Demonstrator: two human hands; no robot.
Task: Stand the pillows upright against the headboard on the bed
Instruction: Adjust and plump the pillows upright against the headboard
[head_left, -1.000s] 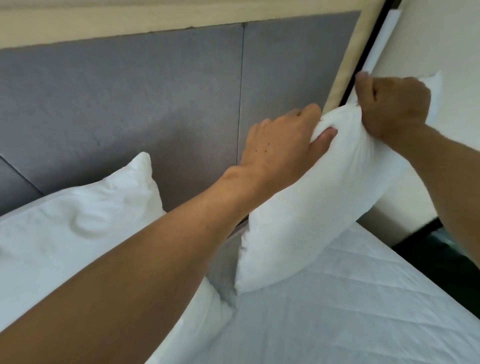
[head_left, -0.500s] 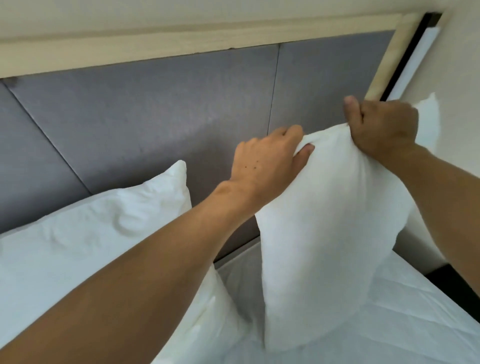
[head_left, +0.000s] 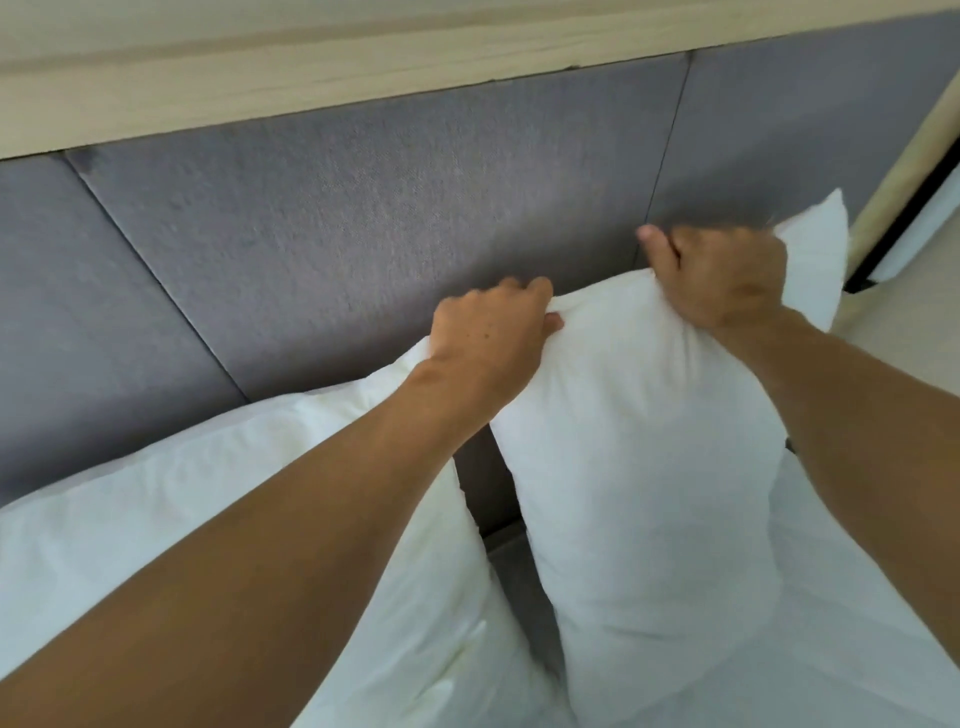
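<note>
Currently, in the head view, your left hand (head_left: 493, 332) is closed on the top left edge of the right pillow (head_left: 644, 467), and your right hand (head_left: 727, 275) is clenched on its top edge near the right corner. This pillow stands upright on the bed (head_left: 831, 649), its top close to the grey headboard (head_left: 363, 234). A second pillow (head_left: 156, 519) leans against the headboard just beside it on the left, with a narrow gap between the two.

2 pillows before headboard (head_left: 363, 249): left pillow (head_left: 156, 519) leaning, right pillow (head_left: 649, 493) upright, apparently on mattress (head_left: 831, 597).
</note>
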